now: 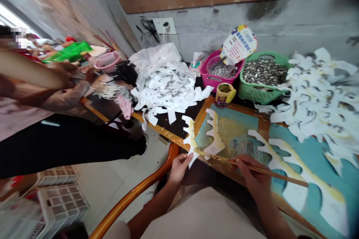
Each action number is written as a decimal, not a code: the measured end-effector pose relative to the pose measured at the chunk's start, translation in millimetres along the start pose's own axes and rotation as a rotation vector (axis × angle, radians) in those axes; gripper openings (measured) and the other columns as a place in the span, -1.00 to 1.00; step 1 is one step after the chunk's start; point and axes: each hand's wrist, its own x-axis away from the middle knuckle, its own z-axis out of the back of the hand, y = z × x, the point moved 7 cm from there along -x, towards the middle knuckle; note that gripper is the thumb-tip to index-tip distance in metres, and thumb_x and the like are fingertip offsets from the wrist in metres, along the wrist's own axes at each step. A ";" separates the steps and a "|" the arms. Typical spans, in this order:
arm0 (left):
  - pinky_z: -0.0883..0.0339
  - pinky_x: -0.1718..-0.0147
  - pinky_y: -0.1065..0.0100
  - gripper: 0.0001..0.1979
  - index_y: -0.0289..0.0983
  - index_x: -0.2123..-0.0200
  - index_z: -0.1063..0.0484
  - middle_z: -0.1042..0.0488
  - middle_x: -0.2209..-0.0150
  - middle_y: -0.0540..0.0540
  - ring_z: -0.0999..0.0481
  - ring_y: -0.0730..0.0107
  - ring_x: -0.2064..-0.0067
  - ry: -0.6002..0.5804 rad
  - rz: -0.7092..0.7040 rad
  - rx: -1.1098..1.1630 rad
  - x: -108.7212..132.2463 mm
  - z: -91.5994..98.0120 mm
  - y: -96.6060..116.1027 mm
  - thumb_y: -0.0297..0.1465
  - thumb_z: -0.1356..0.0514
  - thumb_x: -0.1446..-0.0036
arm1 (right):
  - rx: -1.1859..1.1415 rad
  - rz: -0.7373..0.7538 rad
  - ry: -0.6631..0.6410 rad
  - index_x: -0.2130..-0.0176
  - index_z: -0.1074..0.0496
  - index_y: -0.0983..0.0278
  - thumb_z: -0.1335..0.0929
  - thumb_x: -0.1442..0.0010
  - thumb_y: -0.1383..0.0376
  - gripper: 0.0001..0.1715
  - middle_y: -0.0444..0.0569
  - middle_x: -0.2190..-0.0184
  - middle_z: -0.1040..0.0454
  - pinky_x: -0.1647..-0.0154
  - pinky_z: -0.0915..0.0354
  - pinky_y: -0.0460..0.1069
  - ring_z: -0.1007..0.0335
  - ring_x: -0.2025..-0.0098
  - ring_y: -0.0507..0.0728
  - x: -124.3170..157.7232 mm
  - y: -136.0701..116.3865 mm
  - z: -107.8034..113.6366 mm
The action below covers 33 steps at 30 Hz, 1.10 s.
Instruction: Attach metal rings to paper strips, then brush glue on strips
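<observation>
My left hand [180,167] pinches the lower end of a white scalloped paper cut-out [190,134] at the table's front edge. In my right hand [254,177] is a long wooden brush [269,171], its tip touching that cut-out near my left fingers. Yellowish paste streaks the paper. A similar cut-out [214,134] lies just right of it on the stained blue-green board [238,119]. Two larger cut-outs with yellow smears, one of them a long piece [314,171], rest to the right of my right hand. A paste-stained cup [224,95] stands behind the board.
White paper pieces [168,86] are heaped at the back left, and a pasted paper pile [322,93] at the right. A pink basket [209,80] and a green basket [259,93] hold small shiny pieces. A wooden chair arm [140,190] curves at my left; another person's arm [36,71] works beyond.
</observation>
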 end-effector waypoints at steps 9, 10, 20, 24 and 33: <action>-0.28 0.32 0.38 -0.77 -0.24 0.18 -0.46 -0.54 0.30 -0.04 -0.48 0.33 0.32 0.197 -0.383 -0.383 -19.9 38.9 60.7 -0.23 -0.21 -0.16 | -0.320 0.035 0.455 0.38 -0.52 0.20 -0.51 -0.06 0.10 -0.76 -0.05 0.32 -0.52 0.40 -0.39 0.05 -0.41 0.45 0.09 -30.4 -34.0 44.9; -0.28 0.33 0.37 -0.78 -0.23 0.18 -0.45 -0.54 0.31 -0.04 -0.48 0.32 0.34 0.216 -0.389 -0.426 -25.4 45.0 61.0 -0.25 -0.20 -0.16 | -0.305 0.065 0.490 0.40 -0.51 0.17 -0.50 -0.08 0.12 -0.79 -0.05 0.33 -0.50 0.40 -0.38 0.07 -0.39 0.45 0.10 -33.5 -43.8 45.6; -0.43 0.13 0.09 -0.61 -0.23 -0.01 -0.35 -0.45 0.04 -0.22 -0.51 0.08 0.06 0.342 -0.531 -0.575 -30.1 65.8 54.6 -0.16 -0.19 -0.19 | -0.042 0.456 0.422 0.01 -0.55 0.29 -0.30 -0.31 0.06 -0.55 0.08 0.20 -0.59 0.32 -0.42 0.09 -0.48 0.41 0.12 -102.5 -95.7 14.0; -0.42 0.05 0.01 -0.56 -0.24 -0.07 -0.29 -0.43 -0.01 -0.25 -0.48 0.04 -0.01 0.368 -0.593 -0.560 -25.6 64.0 60.9 -0.15 -0.19 -0.20 | 0.333 0.603 0.335 0.06 -0.53 0.26 -0.28 -0.33 0.07 -0.61 0.05 0.23 -0.60 0.30 -0.39 0.00 -0.49 0.36 0.12 -126.6 -102.7 -3.9; -0.48 0.09 0.09 -0.64 -0.22 0.03 -0.36 -0.42 0.04 -0.20 -0.51 0.13 0.06 0.205 -0.676 -0.514 -18.2 27.3 74.3 -0.13 -0.19 -0.21 | 0.129 0.491 -0.034 0.22 -0.55 0.19 -0.44 -0.16 0.07 -0.73 0.00 0.21 -0.59 0.13 -0.36 0.00 -0.49 0.19 0.16 -165.4 -86.6 -39.5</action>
